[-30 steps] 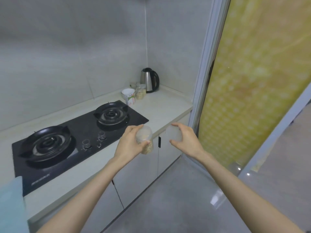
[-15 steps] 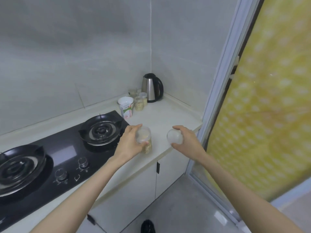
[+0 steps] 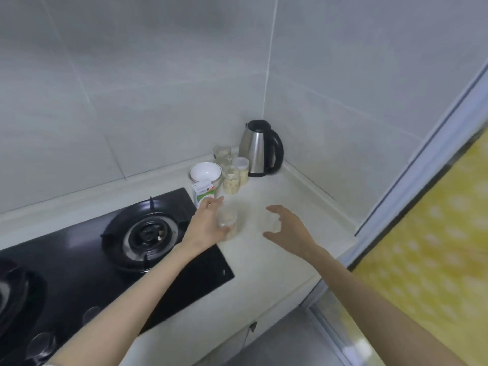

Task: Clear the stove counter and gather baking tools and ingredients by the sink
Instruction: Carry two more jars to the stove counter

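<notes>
My left hand (image 3: 208,228) grips a clear jar (image 3: 229,222) with pale contents, low over the white counter (image 3: 277,262) just right of the black stove (image 3: 111,262). My right hand (image 3: 287,227) is curled round a second clear container (image 3: 271,220), which is blurred and hard to make out, a short way right of the jar. Further back on the counter stand three more jars (image 3: 232,179), a milk carton (image 3: 202,194) and a white bowl (image 3: 205,171) set in a glass bowl.
A steel kettle (image 3: 261,150) with a black handle stands in the tiled corner. The stove's right burner (image 3: 146,235) is beside my left wrist. A sliding door frame (image 3: 422,165) and yellow patterned panel (image 3: 433,247) bound the counter on the right.
Both hands have moved forward and down from the counter's front edge to over the counter beside the stove, still carrying the two containers. The view has come closer to the corner.
</notes>
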The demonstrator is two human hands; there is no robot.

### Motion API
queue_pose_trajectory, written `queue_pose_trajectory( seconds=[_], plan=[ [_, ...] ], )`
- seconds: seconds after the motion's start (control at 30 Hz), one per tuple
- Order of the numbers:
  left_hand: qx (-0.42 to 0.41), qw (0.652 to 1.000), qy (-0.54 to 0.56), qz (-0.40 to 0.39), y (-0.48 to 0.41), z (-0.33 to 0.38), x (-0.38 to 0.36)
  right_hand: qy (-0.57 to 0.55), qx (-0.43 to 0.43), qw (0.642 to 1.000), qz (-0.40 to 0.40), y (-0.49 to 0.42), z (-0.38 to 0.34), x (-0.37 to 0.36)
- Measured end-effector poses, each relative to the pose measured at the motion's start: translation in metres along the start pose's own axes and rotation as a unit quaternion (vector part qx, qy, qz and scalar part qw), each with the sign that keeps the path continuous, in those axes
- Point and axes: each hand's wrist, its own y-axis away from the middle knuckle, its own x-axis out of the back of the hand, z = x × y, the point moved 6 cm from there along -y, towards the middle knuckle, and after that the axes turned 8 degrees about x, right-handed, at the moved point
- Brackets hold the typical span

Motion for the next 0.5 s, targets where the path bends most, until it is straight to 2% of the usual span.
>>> queue_pose_trajectory(
  seconds=[0.17, 0.3, 0.5],
  plan=[
    [0.052, 0.998, 0.017, 0.011, -0.056, -0.012, -0.016, -0.004, -0.002, 0.999, -0.054, -0.07, 0.024, -0.019],
    [0.081, 0.996, 0.009, 0.039, -0.096, -0.017, -0.033, 0.013, 0.028, 0.995, -0.096, -0.124, 0.045, -0.033],
    [0.15, 0.98, -0.097, 0.083, -0.141, -0.018, -0.046, 0.066, 0.073, 0.982, -0.161, -0.19, 0.069, -0.051]
  ],
)
